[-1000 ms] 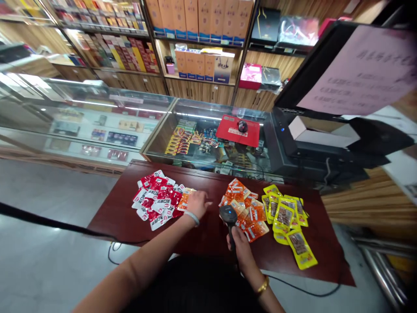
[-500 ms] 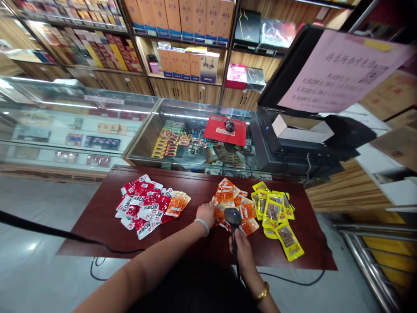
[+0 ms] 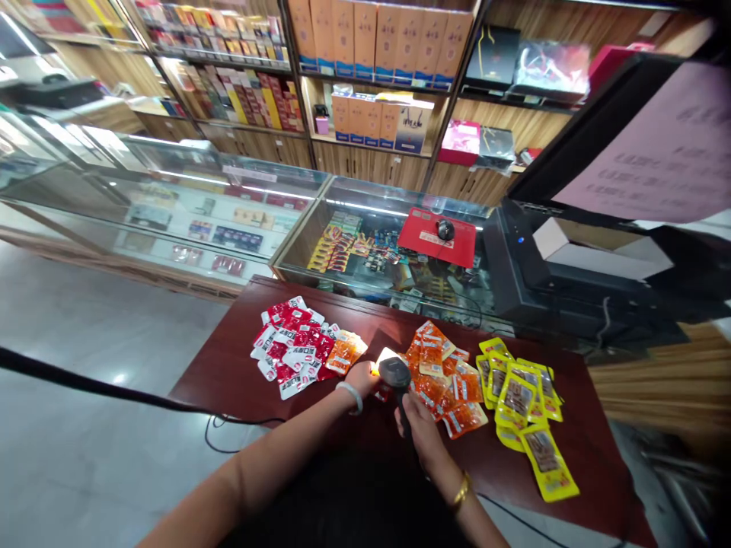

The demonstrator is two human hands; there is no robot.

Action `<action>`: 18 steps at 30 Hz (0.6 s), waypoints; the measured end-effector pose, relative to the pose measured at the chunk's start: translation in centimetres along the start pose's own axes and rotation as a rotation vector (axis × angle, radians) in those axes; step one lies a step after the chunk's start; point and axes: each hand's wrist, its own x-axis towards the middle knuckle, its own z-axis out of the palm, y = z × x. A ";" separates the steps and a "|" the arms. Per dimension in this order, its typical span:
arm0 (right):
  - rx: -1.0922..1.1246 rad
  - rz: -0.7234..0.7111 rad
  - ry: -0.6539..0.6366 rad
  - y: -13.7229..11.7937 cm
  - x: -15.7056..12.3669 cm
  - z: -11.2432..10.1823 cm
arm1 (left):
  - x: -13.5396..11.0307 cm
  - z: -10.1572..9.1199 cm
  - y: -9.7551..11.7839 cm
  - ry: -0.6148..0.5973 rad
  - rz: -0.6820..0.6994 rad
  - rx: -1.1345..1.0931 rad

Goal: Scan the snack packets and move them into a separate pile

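My right hand (image 3: 421,428) is wrapped around the handle of a black barcode scanner (image 3: 395,372), its head tilted over my left hand. Between the fingers of my left hand (image 3: 360,377) is an orange snack packet (image 3: 388,354), brightly lit by the scanner and mostly hidden behind it. To the right of the scanner lies a loose heap of orange snack packets (image 3: 437,373). A small stack of the same orange kind (image 3: 346,352) rests left of my left hand, against a pile of red and white packets (image 3: 297,346). Yellow packets (image 3: 517,396) are spread farther right.
The packets lie on a dark red-brown table (image 3: 222,365). Behind it stands a glass display counter (image 3: 365,281) with a red mat (image 3: 426,247) and a computer mouse (image 3: 445,229). A black monitor (image 3: 617,144) rises at the right. A black cable (image 3: 142,396) crosses at left.
My left hand has moved left from the orange heap with a packet in it. The scanner has followed to the left, and its light now falls on that packet. The view has turned left.
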 end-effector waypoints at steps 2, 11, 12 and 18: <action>-0.026 -0.002 -0.040 -0.4 0.2 0.9 | -0.2 -1.1 -0.6 0.031 0.009 -0.009; -0.015 0.041 0.015 0.6 -0.1 0.3 | -0.4 -8.7 -3.0 0.291 -0.035 0.377; -0.002 0.049 0.034 0.7 -0.2 -0.1 | -0.5 -9.1 -3.0 0.315 -0.034 0.431; 0.103 0.049 0.155 1.5 -0.9 -2.9 | -0.6 -7.2 0.2 0.626 0.147 0.591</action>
